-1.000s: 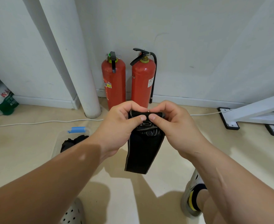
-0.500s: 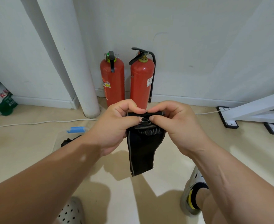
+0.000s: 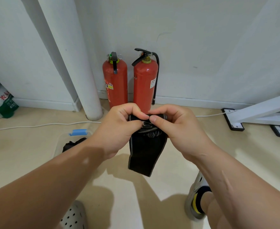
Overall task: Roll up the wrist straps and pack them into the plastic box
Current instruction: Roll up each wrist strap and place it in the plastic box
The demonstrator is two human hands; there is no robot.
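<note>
Over that last second the left hand (image 3: 117,129) and right hand (image 3: 179,129) kept nudging their thumbs along the rolled top of the wrist strap (image 3: 145,154), and its loose tail twisted narrow, then swung back wider with a more slanted bottom edge.

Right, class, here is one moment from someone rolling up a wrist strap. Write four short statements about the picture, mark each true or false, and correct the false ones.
1. The left hand and the right hand both pinch the top end of the black wrist strap. True.
2. The strap is fully rolled up. False: only the top is rolled, and a long tail hangs loose below the hands.
3. The plastic box sits on the floor beyond the left forearm, with something black inside. True.
4. Three fire extinguishers stand against the wall. False: only two fire extinguishers stand there, side by side.
</note>
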